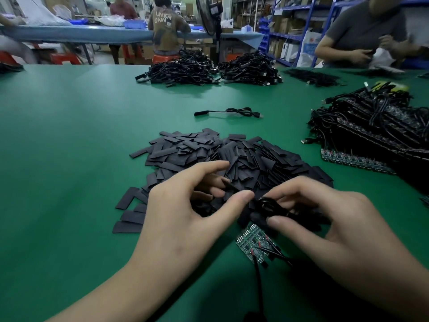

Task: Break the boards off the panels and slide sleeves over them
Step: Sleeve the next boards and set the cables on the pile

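While hovering over 1 sleeve heap (209, 152) at worktop (69, 135) centre, pinches 1 cable coil (267, 205) w/ R hand (329, 228), arches L hand (183, 212) beside it, grip unclear; has 1 board (251, 240) underneath, nr front edge.

- "UNKN" over "OWN", pale letters in two lines, on the back of the brown shirt (165, 26) of a person seated at the far tabletop.
- White bag (310, 46) by the blue shelves: blue print, too blurred to read.
- Board (251, 240) on the green tabletop: markings too small to read.
- Fan (209, 15): nothing legible on it.
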The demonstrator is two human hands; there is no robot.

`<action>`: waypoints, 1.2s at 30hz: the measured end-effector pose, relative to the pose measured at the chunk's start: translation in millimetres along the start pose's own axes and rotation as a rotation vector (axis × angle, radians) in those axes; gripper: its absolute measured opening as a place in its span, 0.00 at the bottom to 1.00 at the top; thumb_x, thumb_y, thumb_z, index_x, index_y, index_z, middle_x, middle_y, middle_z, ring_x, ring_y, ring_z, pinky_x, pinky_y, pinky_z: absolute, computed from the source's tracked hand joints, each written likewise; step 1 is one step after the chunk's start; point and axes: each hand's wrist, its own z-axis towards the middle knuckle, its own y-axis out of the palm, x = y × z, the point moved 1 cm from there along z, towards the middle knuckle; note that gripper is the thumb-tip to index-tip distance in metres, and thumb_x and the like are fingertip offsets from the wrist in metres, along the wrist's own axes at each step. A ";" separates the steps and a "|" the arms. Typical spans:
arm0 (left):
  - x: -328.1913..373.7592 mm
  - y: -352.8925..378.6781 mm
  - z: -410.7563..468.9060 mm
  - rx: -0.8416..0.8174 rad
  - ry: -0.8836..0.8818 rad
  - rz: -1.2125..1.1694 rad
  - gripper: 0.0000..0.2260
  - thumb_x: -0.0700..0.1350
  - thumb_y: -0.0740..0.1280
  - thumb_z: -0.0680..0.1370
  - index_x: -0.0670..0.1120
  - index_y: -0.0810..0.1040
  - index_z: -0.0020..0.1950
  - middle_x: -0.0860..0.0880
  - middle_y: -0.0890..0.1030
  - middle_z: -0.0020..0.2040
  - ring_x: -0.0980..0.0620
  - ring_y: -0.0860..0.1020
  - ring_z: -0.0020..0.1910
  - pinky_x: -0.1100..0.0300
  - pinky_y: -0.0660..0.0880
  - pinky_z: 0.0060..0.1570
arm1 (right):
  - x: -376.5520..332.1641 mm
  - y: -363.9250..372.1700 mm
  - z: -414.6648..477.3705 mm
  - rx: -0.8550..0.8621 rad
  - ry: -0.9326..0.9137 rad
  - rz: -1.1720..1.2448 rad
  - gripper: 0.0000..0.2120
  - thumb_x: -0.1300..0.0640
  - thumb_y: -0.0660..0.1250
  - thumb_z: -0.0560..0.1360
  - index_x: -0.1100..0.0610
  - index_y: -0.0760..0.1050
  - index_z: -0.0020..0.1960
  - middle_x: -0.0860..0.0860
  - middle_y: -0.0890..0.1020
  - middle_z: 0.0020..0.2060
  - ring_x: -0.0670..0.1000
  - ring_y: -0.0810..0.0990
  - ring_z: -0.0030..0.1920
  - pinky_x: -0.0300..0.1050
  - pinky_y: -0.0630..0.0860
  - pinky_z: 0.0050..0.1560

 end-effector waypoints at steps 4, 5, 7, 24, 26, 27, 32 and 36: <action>-0.7 0.2 -0.8 -0.058 0.013 0.102 0.27 0.66 0.70 0.69 0.58 0.78 0.65 0.63 0.81 0.51 0.61 0.81 0.52 0.67 0.77 0.50 | 8.3 -20.7 32.1 0.079 0.112 0.033 0.10 0.42 0.72 0.73 0.43 0.82 0.52 0.37 0.84 0.44 0.38 0.84 0.45 0.31 0.76 0.47; 0.0 0.4 -0.7 -0.088 0.068 0.199 0.24 0.66 0.69 0.71 0.58 0.78 0.63 0.63 0.79 0.51 0.61 0.79 0.52 0.68 0.75 0.50 | 12.3 -25.5 48.1 0.078 0.146 0.039 0.10 0.45 0.72 0.72 0.44 0.83 0.52 0.39 0.85 0.42 0.39 0.84 0.43 0.31 0.76 0.46; 2.9 2.1 -1.2 -0.157 0.195 0.374 0.16 0.66 0.65 0.75 0.58 0.80 0.54 0.62 0.76 0.46 0.60 0.76 0.49 0.62 0.74 0.50 | 25.8 -30.2 87.4 0.053 0.176 -0.012 0.09 0.50 0.72 0.75 0.47 0.84 0.54 0.42 0.86 0.38 0.39 0.84 0.40 0.29 0.75 0.39; 1.2 7.8 -5.3 -0.476 0.344 0.573 0.26 0.78 0.60 0.68 0.59 0.78 0.47 0.63 0.75 0.39 0.59 0.74 0.39 0.65 0.73 0.38 | 69.1 63.6 259.5 -0.113 0.034 -0.381 0.16 0.50 0.67 0.82 0.56 0.80 0.66 0.55 0.80 0.63 0.54 0.77 0.65 0.48 0.72 0.65; 1.3 9.2 -6.4 -0.468 0.355 0.526 0.23 0.75 0.62 0.69 0.59 0.76 0.49 0.63 0.75 0.40 0.61 0.72 0.39 0.66 0.72 0.37 | 53.6 53.2 226.4 -0.096 -0.038 -0.318 0.12 0.50 0.68 0.81 0.54 0.82 0.61 0.51 0.79 0.56 0.51 0.78 0.58 0.42 0.72 0.58; 1.5 8.7 -6.7 -0.461 0.351 0.498 0.21 0.74 0.63 0.69 0.60 0.75 0.50 0.63 0.74 0.40 0.63 0.70 0.39 0.67 0.72 0.37 | 45.2 45.1 206.1 -0.091 -0.058 -0.271 0.11 0.50 0.68 0.81 0.52 0.83 0.58 0.49 0.79 0.53 0.49 0.78 0.54 0.36 0.71 0.53; 5.5 3.6 -3.0 -0.427 0.056 0.136 0.18 0.60 0.78 0.67 0.59 0.75 0.50 0.61 0.81 0.43 0.62 0.79 0.42 0.69 0.74 0.39 | 13.1 -5.2 96.1 -0.193 0.033 -0.030 0.15 0.39 0.64 0.77 0.47 0.83 0.49 0.42 0.85 0.43 0.41 0.82 0.43 0.35 0.76 0.44; 6.3 6.0 0.4 -0.333 -0.178 -0.239 0.16 0.49 0.83 0.63 0.53 0.81 0.46 0.51 0.82 0.38 0.60 0.75 0.33 0.68 0.69 0.33 | 0.0 -12.8 36.2 -0.300 0.201 0.225 0.19 0.32 0.67 0.74 0.46 0.83 0.45 0.43 0.83 0.34 0.38 0.77 0.33 0.33 0.72 0.35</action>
